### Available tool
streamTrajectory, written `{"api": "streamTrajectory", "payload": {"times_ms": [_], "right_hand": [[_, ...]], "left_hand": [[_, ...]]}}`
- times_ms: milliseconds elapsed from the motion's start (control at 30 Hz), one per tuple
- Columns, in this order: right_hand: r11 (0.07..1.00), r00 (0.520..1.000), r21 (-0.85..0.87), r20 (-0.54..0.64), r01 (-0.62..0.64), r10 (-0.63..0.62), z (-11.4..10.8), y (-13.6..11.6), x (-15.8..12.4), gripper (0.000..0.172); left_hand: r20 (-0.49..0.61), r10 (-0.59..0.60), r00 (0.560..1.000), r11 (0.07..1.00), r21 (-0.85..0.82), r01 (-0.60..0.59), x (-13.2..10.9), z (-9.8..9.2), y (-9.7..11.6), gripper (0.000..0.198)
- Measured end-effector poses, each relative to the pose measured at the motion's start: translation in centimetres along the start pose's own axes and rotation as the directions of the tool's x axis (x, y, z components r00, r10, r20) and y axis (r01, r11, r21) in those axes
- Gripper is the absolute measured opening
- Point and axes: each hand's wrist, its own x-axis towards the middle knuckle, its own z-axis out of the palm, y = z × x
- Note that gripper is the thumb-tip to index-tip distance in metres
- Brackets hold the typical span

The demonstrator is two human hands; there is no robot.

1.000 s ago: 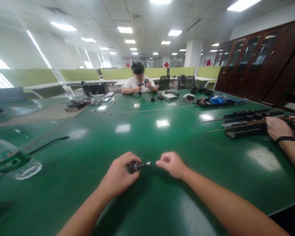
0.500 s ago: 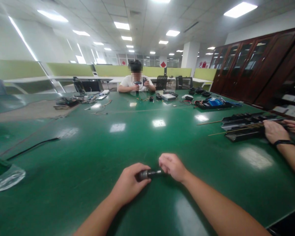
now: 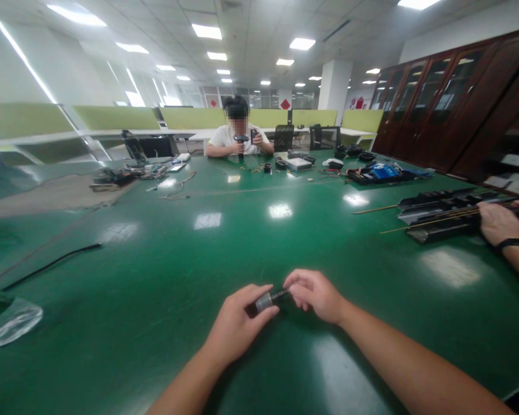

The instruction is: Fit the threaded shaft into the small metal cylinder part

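My left hand (image 3: 237,317) is wrapped around a short metal cylinder with a thin, dark, ridged shaft (image 3: 263,302), which looks like a small motor. Its thumb and index finger lie along the cylinder's two sides, and the palm hides the back end. The shaft points right, toward my right hand (image 3: 313,294). Thumb and index finger of that hand are closed at the shaft's tip, with the other fingers curled below. The fingertips cover the shaft's end. Both hands are low over the green tabletop (image 3: 177,259).
At right, another person's hand (image 3: 499,222) rests on black rails (image 3: 441,225) with thin brass-coloured rods. A person (image 3: 237,138) sits opposite holding a dark tool. A tray with blue items (image 3: 383,172) lies far right; a black cable (image 3: 54,265) lies left.
My right hand has shifted slightly right, and its fingers now close at the shaft's tip. The cylinder has moved a little right and its shaft tilts more upward. The view has shifted slightly.
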Motion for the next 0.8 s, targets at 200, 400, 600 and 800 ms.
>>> {"api": "streamTrajectory", "payload": {"times_ms": [200,400,600,800], "right_hand": [[0.991,0.999,-0.132,-0.012,0.034,-0.036,0.3,-0.3,-0.1,0.04],[0.974,1.0,-0.227,0.006,0.026,-0.025,0.6,-0.4,0.1,0.041],[0.949,0.998,-0.31,0.029,0.056,-0.049,1.0,-0.2,0.0,0.04],[0.947,0.998,-0.314,0.014,0.068,-0.067,1.4,-0.5,-0.4,0.036]], "left_hand": [[-0.09,-0.118,0.989,0.992,-0.06,0.113,0.3,0.2,-0.7,0.036],[-0.111,-0.105,0.988,0.991,-0.096,0.095,0.2,0.2,-0.5,0.026],[-0.099,-0.06,0.993,0.99,-0.129,0.047,0.1,0.1,-0.6,0.022],[-0.116,-0.009,0.993,0.98,-0.197,-0.014,0.0,0.1,-0.5,0.014]]}}
